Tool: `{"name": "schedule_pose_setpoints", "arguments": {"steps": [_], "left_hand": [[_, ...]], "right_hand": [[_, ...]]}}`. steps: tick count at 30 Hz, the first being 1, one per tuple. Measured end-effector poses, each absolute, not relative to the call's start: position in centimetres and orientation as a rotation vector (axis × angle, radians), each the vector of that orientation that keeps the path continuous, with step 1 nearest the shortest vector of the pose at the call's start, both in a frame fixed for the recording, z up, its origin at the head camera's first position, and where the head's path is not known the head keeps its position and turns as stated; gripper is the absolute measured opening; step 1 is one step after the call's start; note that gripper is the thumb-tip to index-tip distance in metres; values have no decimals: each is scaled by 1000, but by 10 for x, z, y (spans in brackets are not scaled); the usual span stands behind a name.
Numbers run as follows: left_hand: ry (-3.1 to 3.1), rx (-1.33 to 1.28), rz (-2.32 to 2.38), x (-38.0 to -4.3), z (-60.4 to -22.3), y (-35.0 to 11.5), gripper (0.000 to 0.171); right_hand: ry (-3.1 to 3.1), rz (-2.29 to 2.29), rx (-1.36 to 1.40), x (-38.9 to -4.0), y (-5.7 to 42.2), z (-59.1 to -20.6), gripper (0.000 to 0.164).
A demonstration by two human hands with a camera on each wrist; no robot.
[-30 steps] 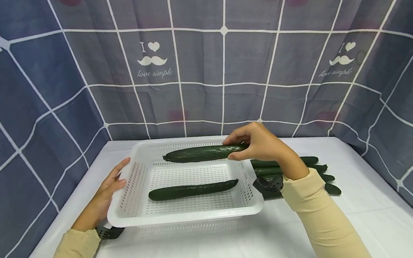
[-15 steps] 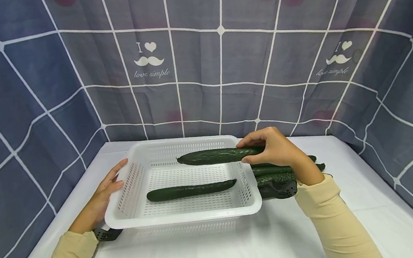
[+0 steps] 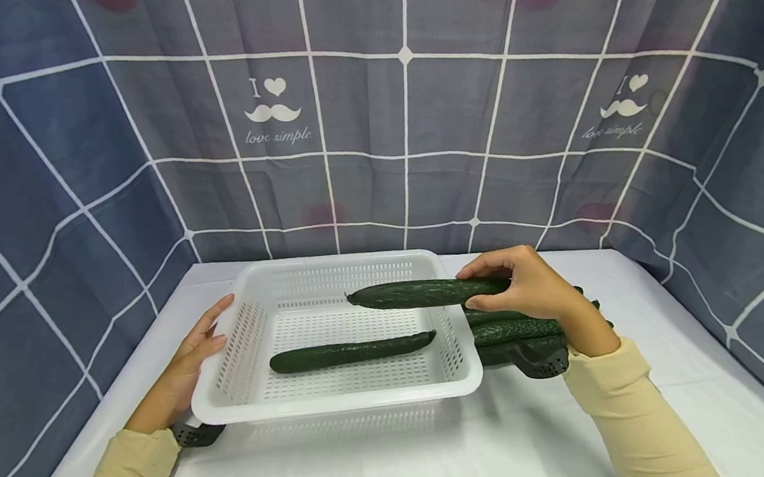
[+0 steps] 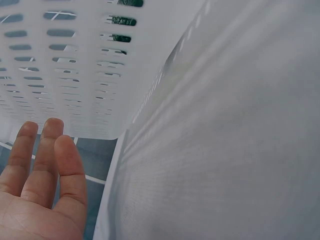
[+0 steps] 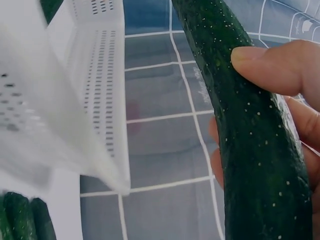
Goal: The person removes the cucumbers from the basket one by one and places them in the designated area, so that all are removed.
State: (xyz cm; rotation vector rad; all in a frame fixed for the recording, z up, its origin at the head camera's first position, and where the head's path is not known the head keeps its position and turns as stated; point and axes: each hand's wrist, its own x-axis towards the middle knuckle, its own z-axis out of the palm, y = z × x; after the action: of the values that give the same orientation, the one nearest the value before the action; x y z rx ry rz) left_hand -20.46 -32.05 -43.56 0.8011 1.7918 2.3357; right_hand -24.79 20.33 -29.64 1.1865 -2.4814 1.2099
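My right hand [image 3: 536, 285] pinches a dark green cucumber [image 3: 401, 295] near its right end, thumb on one side and fingers on the other. Held level, that cucumber overlaps the back right part of a white perforated basket [image 3: 338, 403] in the head view. Pale specks dot its skin in the right wrist view. A second cucumber [image 3: 351, 352] lies crosswise on the basket floor. At the basket's left side is my left hand [image 3: 185, 365], its fingers extended along the outside near the rim. The left wrist view shows these fingers [image 4: 39, 165] relaxed beside the slotted wall.
Right of the basket, several cucumbers [image 3: 513, 331] lie side by side on the white tablecloth [image 3: 388, 465], partly hidden by the right hand and its black wrist device [image 3: 541, 361]. A dark checked curtain [image 3: 371, 194] encloses the table at the back and sides.
My right hand has carried its cucumber rightward and slightly nearer, from over the basket's middle toward the cucumbers on the right. The left hand and the cucumber inside the basket stay in place.
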Motion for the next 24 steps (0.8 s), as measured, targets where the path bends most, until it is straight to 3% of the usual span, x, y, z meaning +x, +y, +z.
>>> {"name": "schedule_pose_setpoints", "arguments": {"steps": [24], "left_hand": [[1853, 716, 2316, -202, -434, -321, 62]], "right_hand": [[-2462, 1223, 1077, -229, 251, -326, 32]]}}
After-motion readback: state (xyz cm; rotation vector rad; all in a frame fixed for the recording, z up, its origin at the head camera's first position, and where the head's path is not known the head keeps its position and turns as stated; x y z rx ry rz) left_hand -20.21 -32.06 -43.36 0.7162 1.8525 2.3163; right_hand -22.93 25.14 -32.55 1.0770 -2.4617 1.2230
